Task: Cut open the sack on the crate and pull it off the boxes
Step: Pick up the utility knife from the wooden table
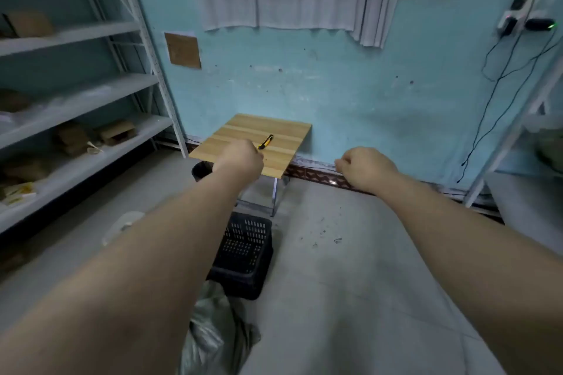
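Note:
A grey-green sack (210, 332) lies crumpled on the floor near the bottom edge, just in front of a black plastic crate (246, 253). The crate's inside looks empty; no boxes show in or on it. A yellow and black utility knife (265, 141) rests on a small wooden table (283, 137) against the wall. My left hand (239, 158) is stretched out over the table's near edge, fingers curled shut, just left of the knife and not touching it. My right hand (364, 169) is held out to the right of the table, fingers curled shut, holding nothing.
A grey metal shelf rack (91, 94) with cardboard pieces fills the left side. A black bin (201, 169) stands beside the table. Another rack (518, 137) stands at the right, with cables hanging on the turquoise wall. The floor is grey concrete.

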